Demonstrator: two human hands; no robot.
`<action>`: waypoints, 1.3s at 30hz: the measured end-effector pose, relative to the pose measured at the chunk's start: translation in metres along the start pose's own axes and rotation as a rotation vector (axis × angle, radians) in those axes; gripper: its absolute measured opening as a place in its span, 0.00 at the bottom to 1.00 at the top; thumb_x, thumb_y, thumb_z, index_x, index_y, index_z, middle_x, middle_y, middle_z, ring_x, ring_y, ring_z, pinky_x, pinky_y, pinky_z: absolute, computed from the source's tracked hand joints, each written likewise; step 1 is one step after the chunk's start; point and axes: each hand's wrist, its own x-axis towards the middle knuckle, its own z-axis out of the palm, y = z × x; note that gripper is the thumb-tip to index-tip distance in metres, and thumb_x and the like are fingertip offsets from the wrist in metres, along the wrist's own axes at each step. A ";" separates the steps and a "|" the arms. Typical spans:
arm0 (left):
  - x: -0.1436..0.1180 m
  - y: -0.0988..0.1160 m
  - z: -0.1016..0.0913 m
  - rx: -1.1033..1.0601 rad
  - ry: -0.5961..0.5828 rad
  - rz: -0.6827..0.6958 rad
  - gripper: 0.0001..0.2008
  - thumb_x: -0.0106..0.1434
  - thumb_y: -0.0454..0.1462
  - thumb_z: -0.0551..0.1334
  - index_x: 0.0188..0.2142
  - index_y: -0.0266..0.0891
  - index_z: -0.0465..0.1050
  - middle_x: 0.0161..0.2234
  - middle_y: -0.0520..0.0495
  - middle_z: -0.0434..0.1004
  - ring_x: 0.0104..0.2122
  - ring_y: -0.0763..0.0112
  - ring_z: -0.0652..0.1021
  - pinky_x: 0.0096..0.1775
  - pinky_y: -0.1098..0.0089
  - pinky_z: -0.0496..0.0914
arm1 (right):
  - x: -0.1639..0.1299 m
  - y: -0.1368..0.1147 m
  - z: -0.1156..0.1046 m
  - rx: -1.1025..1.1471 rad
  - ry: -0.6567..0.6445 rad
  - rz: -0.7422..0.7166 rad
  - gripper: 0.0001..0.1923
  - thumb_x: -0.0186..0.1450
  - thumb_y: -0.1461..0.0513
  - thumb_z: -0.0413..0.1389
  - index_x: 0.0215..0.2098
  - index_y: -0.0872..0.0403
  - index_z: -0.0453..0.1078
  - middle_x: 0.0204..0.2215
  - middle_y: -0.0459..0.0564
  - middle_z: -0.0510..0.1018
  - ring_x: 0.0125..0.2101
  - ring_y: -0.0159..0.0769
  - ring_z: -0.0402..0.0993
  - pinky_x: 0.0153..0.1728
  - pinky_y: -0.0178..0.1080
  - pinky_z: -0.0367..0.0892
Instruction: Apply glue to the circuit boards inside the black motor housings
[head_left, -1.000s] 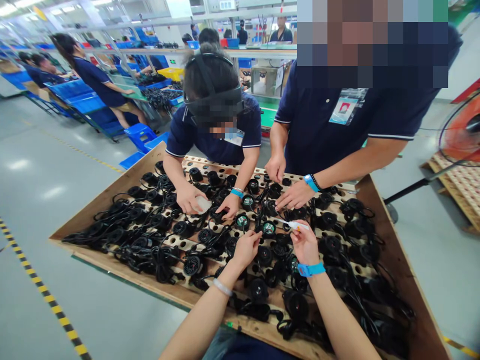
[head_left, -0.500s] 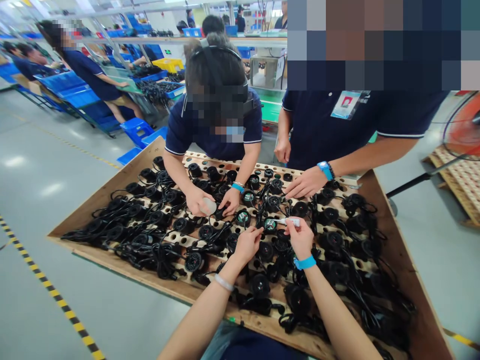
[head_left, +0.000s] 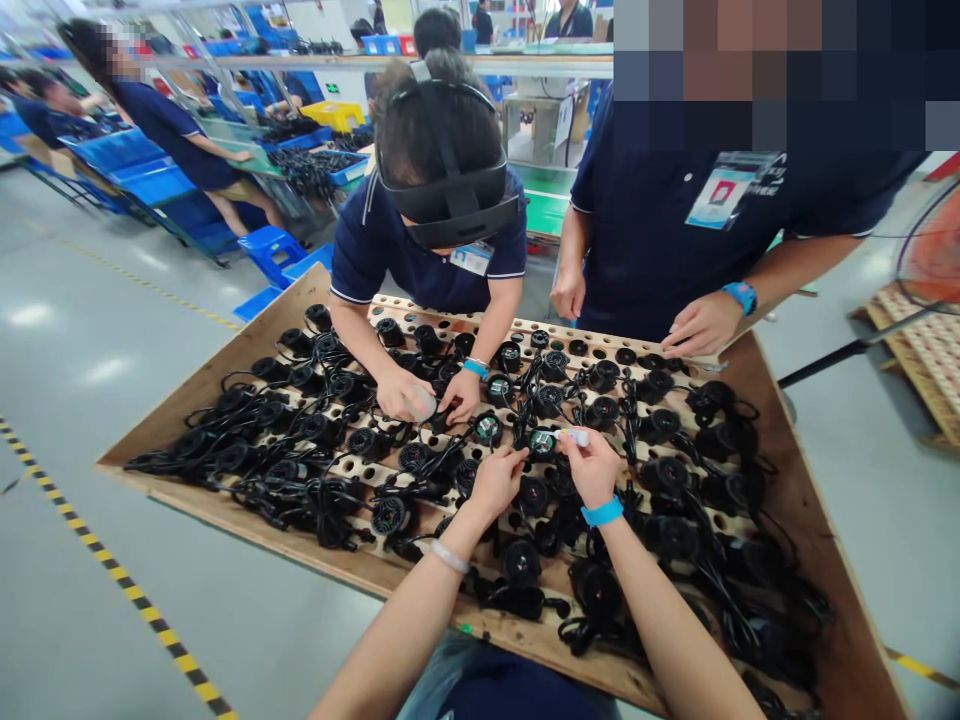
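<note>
Near the centre of the frame the right hand [head_left: 589, 465] pinches a small white applicator tube [head_left: 574, 436] between thumb and fingers, its tip pointing left at a round black unit with a green face [head_left: 540, 442]. The left hand [head_left: 495, 480] sits just beside that unit with its fingers curled together, seemingly steadying it or its cord, though the fingertips are too small to be sure. To do this well, I judge the tube should stay low and nearly level, the tip touching only the green face, while the left hand keeps the unit from turning in its hole.

The units fill a wooden tray board [head_left: 780, 450] drilled with rows of holes, black cords tangled over it. Across it, in the upper middle, 2 other people work: one in a headset presses a pale pad [head_left: 421, 402] onto a unit, another rests a hand [head_left: 697, 325] on the far rim. Blue bins and benches line the upper left; an orange fan [head_left: 934, 255] stands at the right edge
</note>
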 end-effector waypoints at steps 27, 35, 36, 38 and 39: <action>0.001 0.001 -0.002 -0.046 0.000 -0.011 0.14 0.64 0.30 0.57 0.47 0.39 0.75 0.37 0.46 0.77 0.37 0.69 0.78 0.41 0.70 0.72 | -0.012 0.010 0.002 0.002 0.058 -0.045 0.15 0.60 0.52 0.58 0.36 0.55 0.73 0.30 0.53 0.80 0.30 0.41 0.79 0.32 0.42 0.75; 0.002 0.002 -0.002 -0.060 0.005 -0.018 0.13 0.63 0.30 0.58 0.46 0.40 0.75 0.38 0.47 0.78 0.38 0.69 0.78 0.42 0.71 0.72 | -0.014 0.013 0.003 -0.010 0.070 -0.048 0.16 0.59 0.51 0.58 0.36 0.55 0.74 0.31 0.53 0.80 0.30 0.39 0.78 0.32 0.42 0.75; 0.002 0.002 -0.002 -0.062 0.005 -0.019 0.13 0.63 0.30 0.57 0.46 0.40 0.75 0.38 0.47 0.78 0.38 0.69 0.78 0.42 0.71 0.72 | -0.014 0.012 0.003 -0.012 0.070 -0.050 0.16 0.59 0.51 0.59 0.36 0.55 0.74 0.31 0.53 0.80 0.30 0.40 0.78 0.32 0.42 0.75; 0.002 0.002 -0.002 -0.067 0.007 -0.018 0.13 0.64 0.30 0.57 0.46 0.39 0.75 0.38 0.46 0.78 0.38 0.69 0.78 0.42 0.70 0.72 | -0.014 0.010 0.002 -0.015 0.073 -0.055 0.15 0.59 0.51 0.59 0.36 0.55 0.74 0.32 0.53 0.80 0.31 0.40 0.78 0.32 0.42 0.75; 0.002 0.002 -0.002 -0.069 0.008 -0.018 0.13 0.64 0.31 0.57 0.46 0.39 0.75 0.39 0.46 0.78 0.38 0.69 0.78 0.42 0.70 0.72 | -0.013 0.010 0.002 -0.017 0.076 -0.058 0.15 0.59 0.52 0.59 0.35 0.55 0.75 0.32 0.53 0.80 0.31 0.40 0.78 0.33 0.42 0.74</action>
